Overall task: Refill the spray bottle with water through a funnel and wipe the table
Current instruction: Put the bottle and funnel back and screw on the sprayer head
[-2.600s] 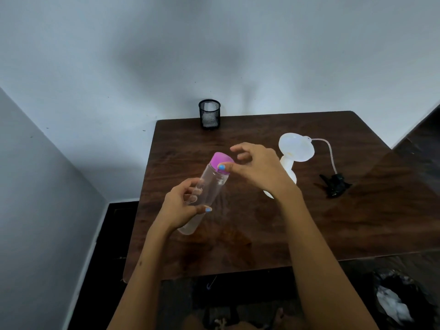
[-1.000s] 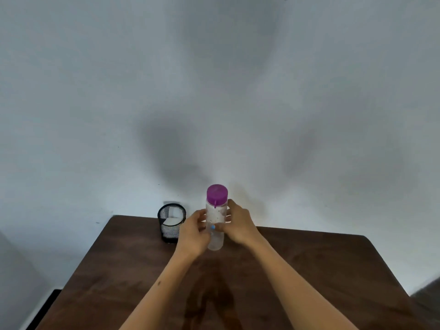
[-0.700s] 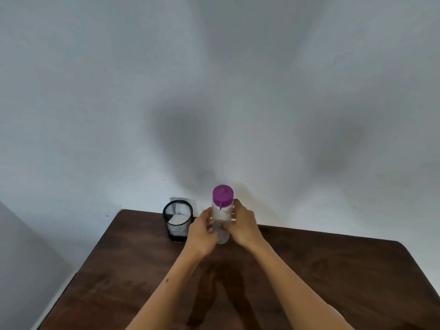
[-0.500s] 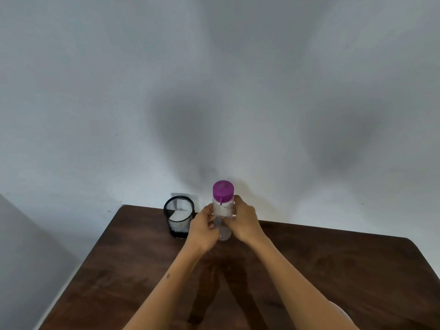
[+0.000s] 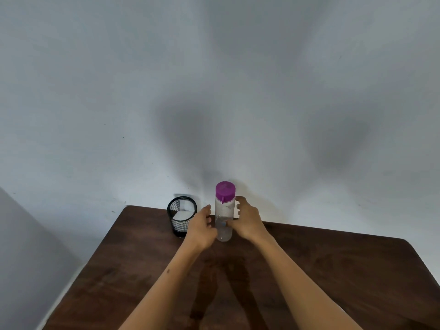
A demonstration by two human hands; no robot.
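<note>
A clear water bottle (image 5: 223, 210) with a purple cap (image 5: 225, 191) stands upright on the dark wooden table (image 5: 333, 270), close to its back edge by the wall. My right hand (image 5: 248, 222) holds the bottle's body from the right, with the thumb lying across its front. My left hand (image 5: 201, 226) hovers just left of the bottle with relaxed fingers and a small gap to it. No spray bottle, funnel or cloth is in view.
A black mesh cup (image 5: 182, 216) stands left of the bottle at the table's back edge, close to my left hand. Darker wet-looking streaks (image 5: 214, 282) run along the tabletop between my forearms. A grey wall rises right behind the table.
Both hands gripped the bottle half a second ago. My left hand has since let go and drawn slightly left. The bottle stays upright by the mesh cup.
</note>
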